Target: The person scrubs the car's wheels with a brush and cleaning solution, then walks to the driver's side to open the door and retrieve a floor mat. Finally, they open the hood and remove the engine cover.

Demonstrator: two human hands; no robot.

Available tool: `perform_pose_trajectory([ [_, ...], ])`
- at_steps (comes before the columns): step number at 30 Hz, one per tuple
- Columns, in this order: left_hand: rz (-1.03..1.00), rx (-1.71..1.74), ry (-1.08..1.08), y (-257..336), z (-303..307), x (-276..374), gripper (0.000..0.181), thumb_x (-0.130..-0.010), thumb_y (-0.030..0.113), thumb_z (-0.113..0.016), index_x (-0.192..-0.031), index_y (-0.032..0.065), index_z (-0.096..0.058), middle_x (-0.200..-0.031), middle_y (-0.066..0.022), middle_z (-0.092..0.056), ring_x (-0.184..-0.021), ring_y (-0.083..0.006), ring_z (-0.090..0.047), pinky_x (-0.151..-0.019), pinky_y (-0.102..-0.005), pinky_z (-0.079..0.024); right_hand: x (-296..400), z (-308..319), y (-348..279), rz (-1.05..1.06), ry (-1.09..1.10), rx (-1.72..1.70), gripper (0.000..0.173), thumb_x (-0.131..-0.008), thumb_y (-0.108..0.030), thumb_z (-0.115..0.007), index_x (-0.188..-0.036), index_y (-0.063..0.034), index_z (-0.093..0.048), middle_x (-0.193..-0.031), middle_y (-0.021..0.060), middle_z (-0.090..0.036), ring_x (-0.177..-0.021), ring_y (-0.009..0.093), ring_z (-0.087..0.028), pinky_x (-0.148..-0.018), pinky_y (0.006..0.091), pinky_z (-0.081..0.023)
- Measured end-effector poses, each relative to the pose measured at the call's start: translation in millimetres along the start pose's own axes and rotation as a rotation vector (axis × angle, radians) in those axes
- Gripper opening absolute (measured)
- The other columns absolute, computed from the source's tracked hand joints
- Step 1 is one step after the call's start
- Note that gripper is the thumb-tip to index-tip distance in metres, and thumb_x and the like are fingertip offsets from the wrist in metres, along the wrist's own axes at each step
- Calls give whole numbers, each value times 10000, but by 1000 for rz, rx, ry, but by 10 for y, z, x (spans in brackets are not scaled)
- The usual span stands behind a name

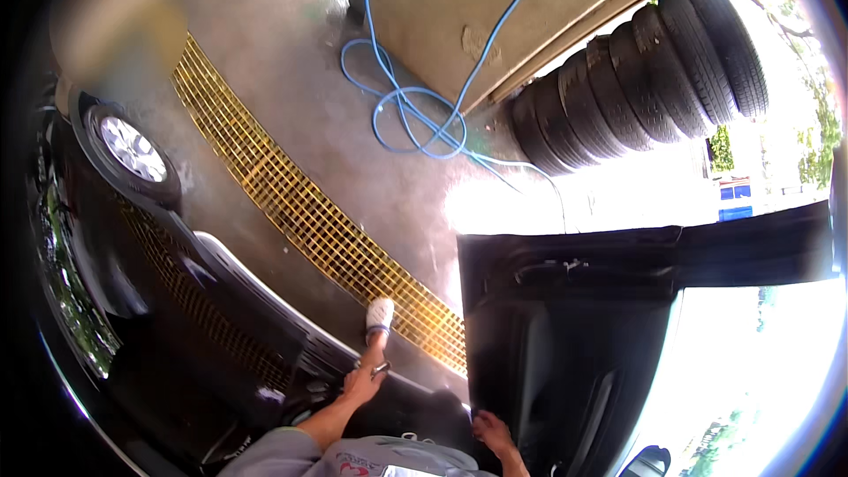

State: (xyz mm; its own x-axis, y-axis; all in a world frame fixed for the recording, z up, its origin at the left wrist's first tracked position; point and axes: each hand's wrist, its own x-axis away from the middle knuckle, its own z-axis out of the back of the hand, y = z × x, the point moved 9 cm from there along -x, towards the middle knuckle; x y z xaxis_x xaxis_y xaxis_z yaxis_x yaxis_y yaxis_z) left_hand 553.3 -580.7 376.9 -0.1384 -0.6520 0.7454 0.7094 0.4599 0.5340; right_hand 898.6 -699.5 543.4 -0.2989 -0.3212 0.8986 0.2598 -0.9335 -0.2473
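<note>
My left hand (361, 385) is closed around a small dark shiny object (380, 368), perhaps a tool; most of it is hidden by the fingers. It hovers just outside the sill of a dark vehicle, above one foot in a white clog (379, 313). My right hand (492, 432) rests at the edge of the open vehicle door (563, 344), its fingers touching the black trim. Whether those fingers grip the edge is unclear. Along the left runs the dark body of the vehicle (218, 318), with a pale running board (265, 291) below it.
A yellow floor grating (298, 212) crosses the concrete floor beside the vehicle. Beyond it, a blue hose (424, 146) lies in loops near a beige panel (457, 20). A row of stacked tires (636, 73) stands by the bright opening. The front-left holds a wheel (132, 149).
</note>
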Motion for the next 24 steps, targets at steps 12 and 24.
perform_pose_trajectory([
  [12, -300, 674, -382, 1574, 2715, -813, 493, -829, 234, -815, -1251, 21, -677, -1038, -53, -737, -888, -128, -675, -812, -271, -529, -866, 179, -2762, 432, 159, 354, 286, -934, -274, -572, -997, -28, -703, -940, 153, -732, -843, 234, -696, -761, 395, -553],
  [24, -340, 407, 55, 1965, 5929, -1802, 266, -747, 171, -848, -896, 3, -706, -776, 1, -666, -704, -89, -587, -674, -276, -487, -1163, 907, -6560, 417, 747, 660, 406, -940, -369, -586, -1216, -83, -671, -1077, 177, -718, -1065, 375, -657, -959, 548, -479],
])
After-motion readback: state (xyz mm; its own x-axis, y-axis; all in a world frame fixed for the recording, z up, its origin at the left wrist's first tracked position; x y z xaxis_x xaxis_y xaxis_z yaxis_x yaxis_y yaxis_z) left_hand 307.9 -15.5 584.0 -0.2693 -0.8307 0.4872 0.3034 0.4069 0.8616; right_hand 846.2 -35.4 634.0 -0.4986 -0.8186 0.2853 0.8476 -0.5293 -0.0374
